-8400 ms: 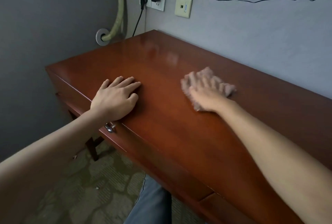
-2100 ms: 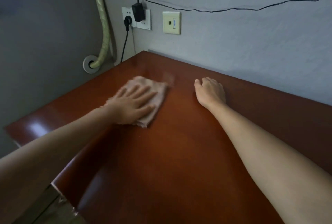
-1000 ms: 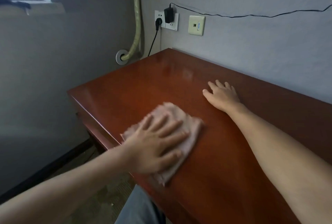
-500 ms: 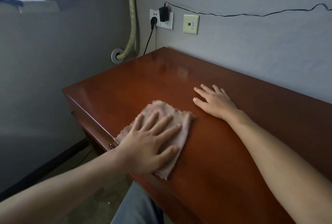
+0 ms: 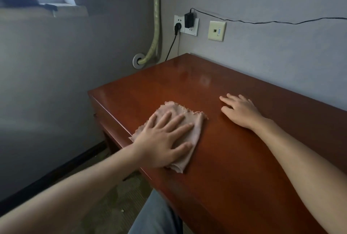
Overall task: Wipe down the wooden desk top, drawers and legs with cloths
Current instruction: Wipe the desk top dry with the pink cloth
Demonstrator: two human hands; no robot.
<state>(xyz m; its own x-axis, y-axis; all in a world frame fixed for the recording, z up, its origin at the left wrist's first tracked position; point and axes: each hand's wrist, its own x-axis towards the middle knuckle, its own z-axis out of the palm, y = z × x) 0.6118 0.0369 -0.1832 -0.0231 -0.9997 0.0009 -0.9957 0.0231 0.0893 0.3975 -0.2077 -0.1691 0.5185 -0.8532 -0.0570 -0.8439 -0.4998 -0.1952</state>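
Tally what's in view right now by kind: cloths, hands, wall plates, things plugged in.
Cloths: 1, the pink cloth under the left hand
Hands: 2, left hand and right hand, both flat on the desk top
Wall plates: 2, power outlet, data plate
Plugged in: 2, black plug, black adapter
Total: 7

The left hand (image 5: 163, 144) presses flat, fingers spread, on a pinkish cloth (image 5: 188, 121) near the front edge of the wooden counter (image 5: 234, 168). The right hand (image 5: 242, 110) rests flat on the wood just beside it.

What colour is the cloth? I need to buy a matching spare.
Pale dusty pink cloth, under the left hand; head view.
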